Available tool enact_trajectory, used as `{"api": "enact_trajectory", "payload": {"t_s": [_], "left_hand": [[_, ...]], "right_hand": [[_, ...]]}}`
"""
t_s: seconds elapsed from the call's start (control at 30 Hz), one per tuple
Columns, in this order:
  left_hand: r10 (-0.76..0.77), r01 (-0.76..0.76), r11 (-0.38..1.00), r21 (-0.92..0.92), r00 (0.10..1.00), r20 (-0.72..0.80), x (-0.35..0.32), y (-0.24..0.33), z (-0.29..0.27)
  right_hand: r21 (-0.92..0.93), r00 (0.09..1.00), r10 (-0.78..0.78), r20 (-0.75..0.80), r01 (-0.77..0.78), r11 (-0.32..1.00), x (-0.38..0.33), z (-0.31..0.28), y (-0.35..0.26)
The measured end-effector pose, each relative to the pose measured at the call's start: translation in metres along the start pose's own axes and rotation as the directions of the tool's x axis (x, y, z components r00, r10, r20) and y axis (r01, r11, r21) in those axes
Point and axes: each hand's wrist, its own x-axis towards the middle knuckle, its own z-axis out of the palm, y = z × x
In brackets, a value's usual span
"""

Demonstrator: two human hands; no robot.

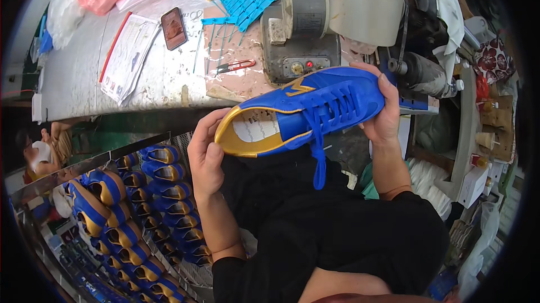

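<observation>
Blue, glossy, gold-heeled shoe upper (306, 112) is lying sideways in both hands, left hand (205, 154) cupping its heel, right hand (382, 114) clamping its toe, above a scuffed grey tabletop (84, 72) and sewing machine (332, 16).

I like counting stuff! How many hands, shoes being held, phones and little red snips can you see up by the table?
Person's bare hands: 2 (left, right)
Blue-and-gold laced shoe held in both hands: 1
Dark flat phone: 1
Red-handled thread snips: 1
Total: 5
</observation>
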Motion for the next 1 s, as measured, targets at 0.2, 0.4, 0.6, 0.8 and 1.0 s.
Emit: {"api": "enact_trajectory", "payload": {"t_s": [0.2,0.4,0.6,0.8,1.0], "left_hand": [[0.055,-0.054,0.998,-0.021,0.998,0.029,0.011,0.013,0.007],[0.126,-0.122,0.992,-0.036,0.986,0.112,0.036,0.020,0.022],[0.121,-0.114,0.991,-0.073,0.987,0.108,0.044,0.014,0.023],[0.116,-0.114,0.992,-0.059,0.993,0.031,0.034,0.009,0.016],[0.108,-0.108,0.992,-0.058,0.994,0.003,0.007,0.001,-0.001]], "right_hand": [[-0.026,0.984,-0.176,0.002,0.176,0.984,-0.004,0.000,-0.023],[-0.030,0.958,-0.287,0.010,0.287,0.958,-0.007,-0.013,-0.048],[-0.068,0.948,-0.315,0.037,0.317,0.946,-0.006,-0.012,-0.055],[-0.084,0.956,-0.291,0.015,0.292,0.953,0.001,-0.003,-0.036],[0.012,0.998,0.017,-0.063,-0.016,1.000,0.003,0.002,0.010]]}}
